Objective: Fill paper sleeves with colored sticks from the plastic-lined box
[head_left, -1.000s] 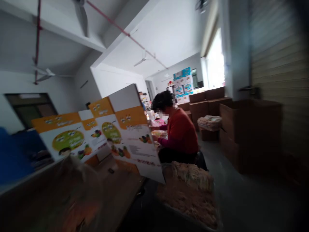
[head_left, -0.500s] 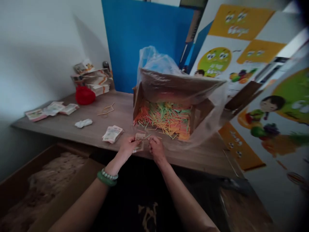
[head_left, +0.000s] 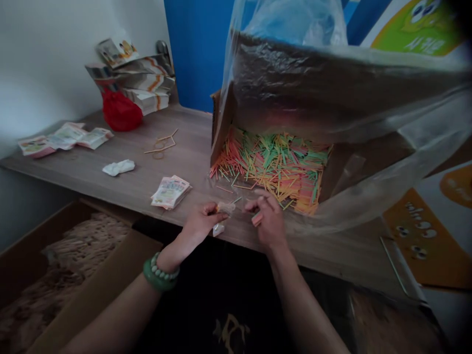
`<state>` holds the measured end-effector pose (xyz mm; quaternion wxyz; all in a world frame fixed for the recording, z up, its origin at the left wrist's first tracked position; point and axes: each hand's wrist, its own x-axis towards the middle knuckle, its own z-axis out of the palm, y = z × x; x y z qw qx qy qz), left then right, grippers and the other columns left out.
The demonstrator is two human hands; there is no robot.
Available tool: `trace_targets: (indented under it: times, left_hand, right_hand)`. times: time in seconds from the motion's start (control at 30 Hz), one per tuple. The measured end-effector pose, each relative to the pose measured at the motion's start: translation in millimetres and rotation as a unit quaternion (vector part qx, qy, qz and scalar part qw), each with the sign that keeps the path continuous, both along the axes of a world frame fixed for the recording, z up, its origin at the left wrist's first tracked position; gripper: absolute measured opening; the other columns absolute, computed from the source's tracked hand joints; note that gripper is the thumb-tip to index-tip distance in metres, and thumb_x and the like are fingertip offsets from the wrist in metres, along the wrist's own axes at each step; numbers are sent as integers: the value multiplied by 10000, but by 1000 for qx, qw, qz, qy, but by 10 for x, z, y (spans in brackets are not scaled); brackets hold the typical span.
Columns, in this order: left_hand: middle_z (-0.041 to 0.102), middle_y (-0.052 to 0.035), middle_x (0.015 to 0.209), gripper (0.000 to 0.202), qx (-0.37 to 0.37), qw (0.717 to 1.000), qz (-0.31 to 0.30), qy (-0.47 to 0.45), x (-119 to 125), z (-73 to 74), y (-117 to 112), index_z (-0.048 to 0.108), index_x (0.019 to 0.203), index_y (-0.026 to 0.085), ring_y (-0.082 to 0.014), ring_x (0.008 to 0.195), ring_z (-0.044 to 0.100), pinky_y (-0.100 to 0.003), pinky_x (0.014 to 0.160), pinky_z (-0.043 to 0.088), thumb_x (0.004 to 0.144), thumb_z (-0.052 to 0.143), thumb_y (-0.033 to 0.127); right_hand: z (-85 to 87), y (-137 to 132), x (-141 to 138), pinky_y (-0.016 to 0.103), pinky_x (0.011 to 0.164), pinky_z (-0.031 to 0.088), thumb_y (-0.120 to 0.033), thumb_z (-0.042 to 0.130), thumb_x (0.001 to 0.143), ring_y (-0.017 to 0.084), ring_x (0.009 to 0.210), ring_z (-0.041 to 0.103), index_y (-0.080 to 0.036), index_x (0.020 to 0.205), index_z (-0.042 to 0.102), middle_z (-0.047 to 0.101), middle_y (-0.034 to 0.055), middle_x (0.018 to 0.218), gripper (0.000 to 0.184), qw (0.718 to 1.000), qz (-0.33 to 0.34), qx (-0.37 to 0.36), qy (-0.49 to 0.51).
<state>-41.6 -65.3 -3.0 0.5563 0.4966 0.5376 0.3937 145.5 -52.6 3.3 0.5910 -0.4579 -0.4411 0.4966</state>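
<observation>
My left hand pinches a small clear packet at the near edge of the wooden table; a green bead bracelet sits on that wrist. My right hand is closed beside it, with a few coloured sticks between its fingers. Just behind the hands lies a cardboard box on its side, lined with a clear plastic bag and full of orange, green and yellow sticks. A small stack of printed packets lies left of my left hand.
A crumpled white scrap, rubber bands, a red bag and stacks of printed leaflets lie on the table's left. An open carton of tan filling stands below left. Printed cardboard leans at right.
The view swung from the room and a seated person down to the table, then closer to the box. My right hand moved right and now holds coloured sticks.
</observation>
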Motion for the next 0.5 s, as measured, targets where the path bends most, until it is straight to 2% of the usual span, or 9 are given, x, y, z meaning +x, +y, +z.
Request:
trace_targets:
  times: [0.1, 0.2, 0.3, 0.4, 0.5]
  left_hand:
    - [566, 19, 618, 227, -2, 999, -37, -5, 94, 69, -20, 628, 653, 166, -117, 586, 483, -243, 557, 378, 677, 759, 350]
    - [606, 9, 647, 196, -11, 998, -65, -22, 190, 133, -44, 670, 698, 156, -117, 593, 505, -245, 573, 394, 672, 753, 332]
    - [590, 17, 628, 214, -31, 996, -73, -45, 249, 174, -61, 654, 682, 156, -109, 573, 492, -240, 551, 378, 654, 773, 332]
    - [574, 25, 614, 263, -61, 992, -81, -79, 277, 175, -72, 637, 691, 161, -100, 551, 474, -239, 533, 362, 633, 798, 359]
    - [541, 35, 580, 314, -83, 988, -81, -103, 304, 137, -80, 609, 681, 165, -92, 518, 448, -238, 514, 345, 606, 810, 394]
  right_hand:
    - [314, 109, -46, 395, 735, 552, -409, 576, 899, 215, 658, 689, -298, 1058, 602, 690, -33, 669, 195, 993, 7, 60, 101]
    - [473, 158, -192, 444, 820, 564, -449, 549, 940, 222, 714, 728, -287, 1091, 569, 715, -33, 709, 223, 987, 31, 100, 120]
    - [426, 140, -303, 424, 841, 562, -487, 507, 986, 207, 756, 733, -281, 1112, 567, 733, -14, 752, 249, 990, 46, 99, 86]
    - [295, 78, -302, 347, 739, 558, -522, 496, 995, 186, 731, 717, -262, 1120, 574, 736, -2, 753, 298, 996, 43, 68, 42]
    - [199, 14, -240, 293, 651, 539, -527, 506, 987, 163, 656, 689, -252, 1101, 584, 732, -3, 736, 309, 997, 41, 50, 38]
